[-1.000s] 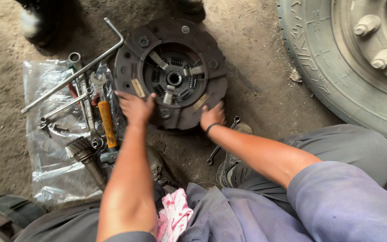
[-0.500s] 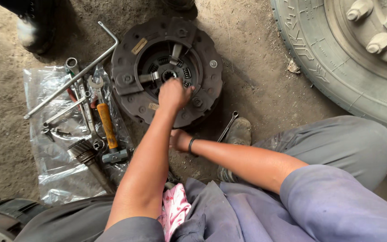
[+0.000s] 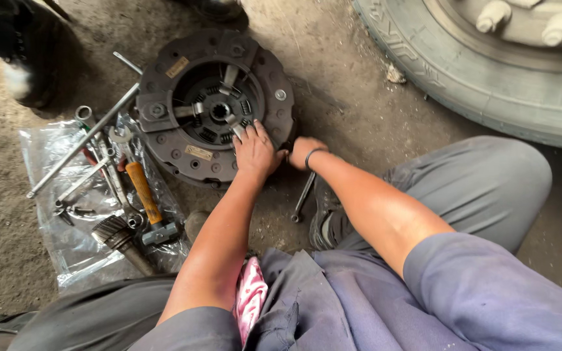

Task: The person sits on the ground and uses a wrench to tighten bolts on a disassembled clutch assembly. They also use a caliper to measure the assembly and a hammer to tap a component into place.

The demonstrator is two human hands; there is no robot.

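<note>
1. The left hand [image 3: 254, 151] has slid from the hub to the near rim of the clutch plate [image 3: 213, 107] lying on the ground, fingers spread flat.
2. The right hand [image 3: 304, 151] has come back to the plate's edge; its grip seems closed, though I cannot tell.

light: soft, even daylight | shadows: faint — diffuse | focus: sharp | edges: slight wide-angle stretch
</note>
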